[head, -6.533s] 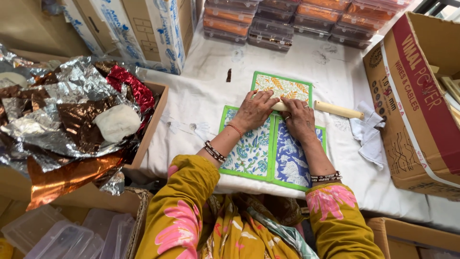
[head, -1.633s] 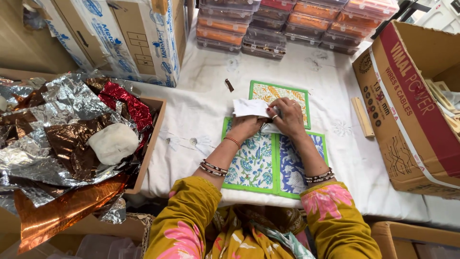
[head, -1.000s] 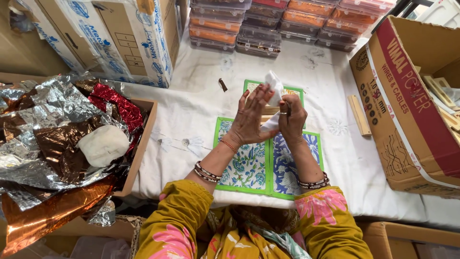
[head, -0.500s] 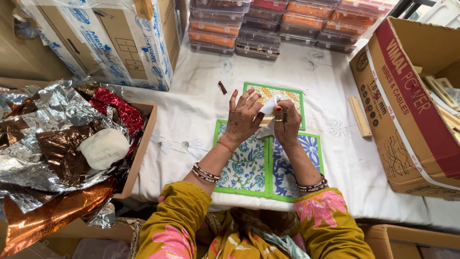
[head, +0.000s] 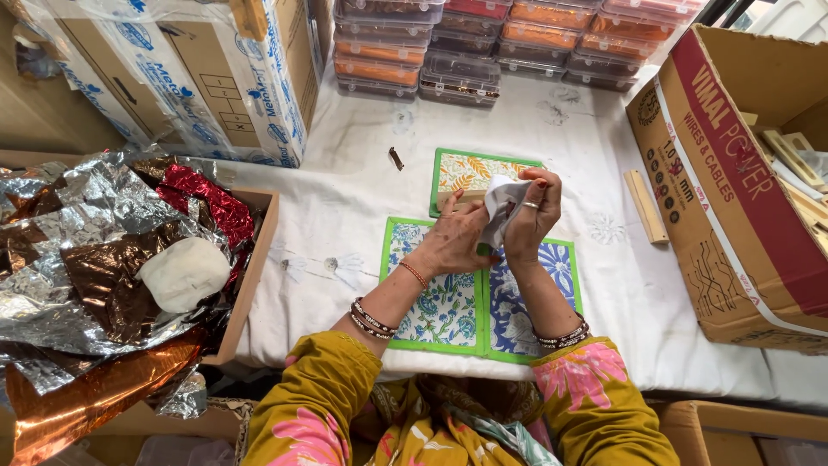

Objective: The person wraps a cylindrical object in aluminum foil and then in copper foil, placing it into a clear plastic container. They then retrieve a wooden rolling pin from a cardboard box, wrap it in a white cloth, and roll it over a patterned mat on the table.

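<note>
White cloth-covered table [head: 362,185], cardboard boxes on both sides, stacked clear plastic containers [head: 483,43] along the far edge. At left, an open box w/ crumpled silver, red & copper foil [head: 103,259] plus a white lump [head: 184,273] on top. At right, a big red-and-brown carton [head: 733,173] w/ wooden sticks inside; one loose wooden strip [head: 646,205] lies on the cloth just beside it.

Both hands meet mid-table over three green-bordered floral panels: two blue ones [head: 483,298] side by side near the person, one orange-leaf panel [head: 470,173] just beyond them. Right hand [head: 530,220] pinches a small white cloth piece [head: 502,203] btwn thumb & fingers, held up off the panels. Left hand [head: 453,242] has fingers bunched together at the lower edge of the same piece, touching it; looks like a pinch too, though the fingertips are partly hidden.

Progress, judging by layout: panels are laid out flat & aligned; the white piece is held above them, not placed on anything yet. A small dark object [head: 396,158] lies on the cloth far-left of the panels, untouched
</note>
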